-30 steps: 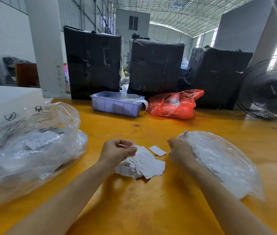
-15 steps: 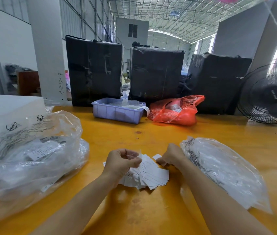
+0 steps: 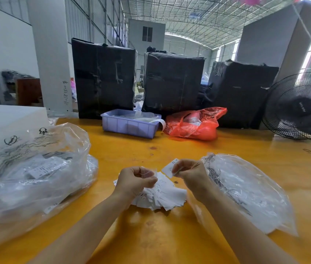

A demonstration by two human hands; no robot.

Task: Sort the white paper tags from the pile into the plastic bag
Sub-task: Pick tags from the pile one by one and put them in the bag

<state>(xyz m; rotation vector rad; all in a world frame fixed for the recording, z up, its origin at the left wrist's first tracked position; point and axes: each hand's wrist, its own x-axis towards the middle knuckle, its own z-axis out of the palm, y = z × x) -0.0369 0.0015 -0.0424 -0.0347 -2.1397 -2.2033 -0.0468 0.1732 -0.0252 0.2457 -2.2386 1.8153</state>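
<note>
1. Right hand (image 3: 188, 175): curled fingers pinch a single white paper tag (image 3: 169, 169) by its right end, raised above the table. The tag is a flat rectangle with rounded corners; its long axis runs from near-left to far-right, and its free end points left toward the left hand. Small dark print shows on its face.
2. Left hand (image 3: 135, 181): fingers curled, fingertips pinching a thin clear or white piece just above the pile; what the piece is cannot be told.
3. Pile of tags (image 3: 165, 197): lies on the table between and just near of both hands. Thin matte paper rectangles, fanned and overlapping, long axes mostly running left-right.
4. Plastic bag (image 3: 246, 189): lies flat on the table just right of the right hand. Clear, glossy, wrinkled film with black print along its left edge; white pieces show through it.
5. Table (image 3: 151, 235): glossy yellow-orange surface.
6. Large clear bag (image 3: 36, 168): left of the hands, bulging and crinkled.
7. Far edge: lilac ribbed plastic tray (image 3: 130, 126), with a red film bag (image 3: 194, 124) to its right.
</note>
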